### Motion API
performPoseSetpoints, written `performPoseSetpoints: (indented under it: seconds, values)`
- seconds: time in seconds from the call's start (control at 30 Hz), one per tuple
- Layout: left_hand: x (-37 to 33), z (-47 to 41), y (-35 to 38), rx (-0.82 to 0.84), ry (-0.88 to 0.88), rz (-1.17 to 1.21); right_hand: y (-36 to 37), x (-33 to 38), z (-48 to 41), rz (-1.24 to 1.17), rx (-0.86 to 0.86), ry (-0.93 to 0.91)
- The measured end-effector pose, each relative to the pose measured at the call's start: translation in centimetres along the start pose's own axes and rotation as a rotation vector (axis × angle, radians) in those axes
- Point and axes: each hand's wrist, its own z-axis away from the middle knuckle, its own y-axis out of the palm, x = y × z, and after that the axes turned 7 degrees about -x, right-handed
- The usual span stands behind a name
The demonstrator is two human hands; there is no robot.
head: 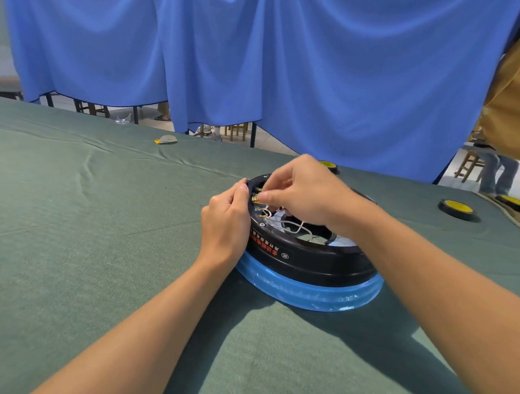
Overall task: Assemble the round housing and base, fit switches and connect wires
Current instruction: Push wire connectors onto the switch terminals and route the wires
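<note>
A black round housing (315, 261) sits upside down on a blue film-wrapped base ring (311, 293) on the green cloth. White wires (293, 225) with brass terminals (257, 198) lie inside its open middle. My left hand (225, 222) grips the housing's left rim, thumb on top of the edge. My right hand (305, 190) reaches in from the right and pinches a wire terminal at the brass contacts on the inner left wall. What sits beneath my right hand is hidden.
Yellow-and-black tape rolls lie at the right (457, 208), far right (511, 202) and behind my hand (329, 166). A small paper scrap (165, 139) lies at the back. A blue curtain (260, 55) hangs beyond the table edge; a person (517, 89) stands at right.
</note>
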Motion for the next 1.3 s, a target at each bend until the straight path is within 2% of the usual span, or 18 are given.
performPoseSetpoints:
  seconds: [0.07,0.23,0.63,0.9,1.3]
  values:
    - [-0.2,0.1,0.0,0.008,-0.014,-0.013,0.7,-0.7,0.2,0.090,-0.057,-0.009]
    - [-0.8,0.3,0.0,0.022,-0.052,-0.052,0.7,-1.3,0.7,0.115,-0.074,-0.010]
    - [-0.9,0.5,-0.1,0.032,-0.079,-0.049,0.7,-1.8,1.0,0.010,-0.068,0.043]
    - [-0.8,0.6,-0.1,0.045,-0.058,-0.049,0.9,-1.6,0.9,0.091,-0.057,-0.060]
    - [-0.9,0.6,-0.1,0.043,-0.049,-0.096,1.2,-1.7,0.5,0.076,-0.051,-0.107]
